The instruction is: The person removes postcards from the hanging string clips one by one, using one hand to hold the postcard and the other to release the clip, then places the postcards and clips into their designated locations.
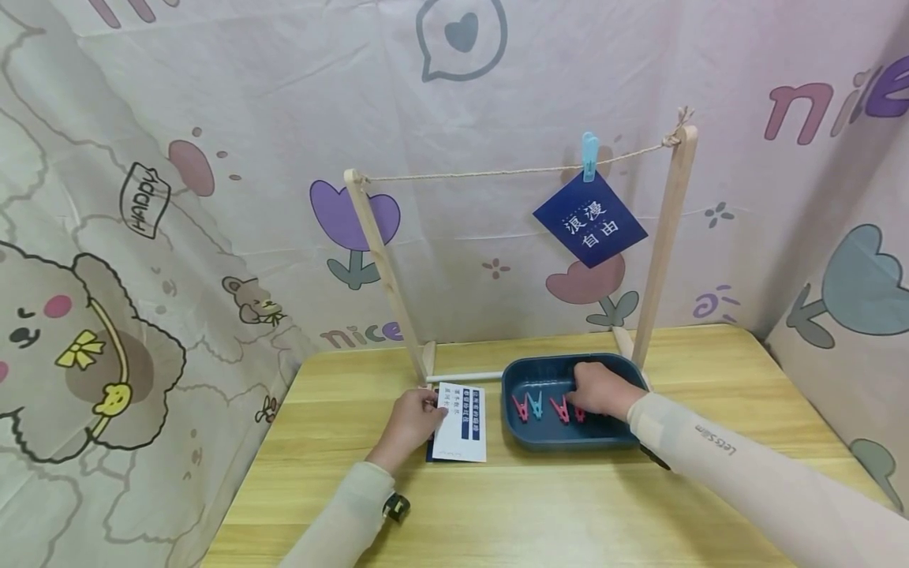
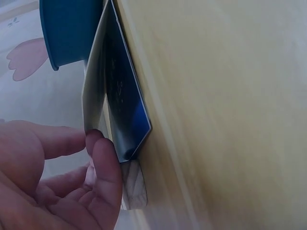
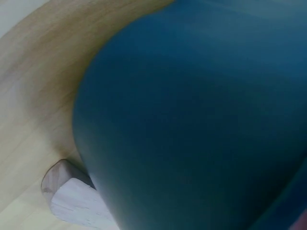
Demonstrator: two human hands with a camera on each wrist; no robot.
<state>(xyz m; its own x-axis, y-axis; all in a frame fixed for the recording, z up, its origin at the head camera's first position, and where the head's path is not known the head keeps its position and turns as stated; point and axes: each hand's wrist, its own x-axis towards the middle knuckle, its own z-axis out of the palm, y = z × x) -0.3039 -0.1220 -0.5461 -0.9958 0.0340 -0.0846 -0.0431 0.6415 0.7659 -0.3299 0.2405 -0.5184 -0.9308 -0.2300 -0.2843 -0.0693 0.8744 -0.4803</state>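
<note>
My left hand (image 1: 410, 426) pinches a white card (image 1: 460, 422) with dark blue lettering between thumb and index finger. In the left wrist view the card is tilted up from a dark blue card (image 2: 123, 91) beneath it. My right hand (image 1: 605, 388) reaches down into a dark blue basin (image 1: 568, 444), among red and light blue clothespins (image 1: 559, 409). Its fingertips are partly hidden, so whether they grip a clothespin is unclear. The right wrist view shows mostly the basin's side (image 3: 168, 120), with the fingers almost wholly out of frame.
A wooden frame with two posts (image 1: 662, 244) stands at the back of the table, a string (image 1: 469, 173) tied between them. From the string hangs a dark blue card (image 1: 591, 221), held by a light blue clothespin (image 1: 589, 156). A white rod (image 1: 465, 376) runs low behind the cards.
</note>
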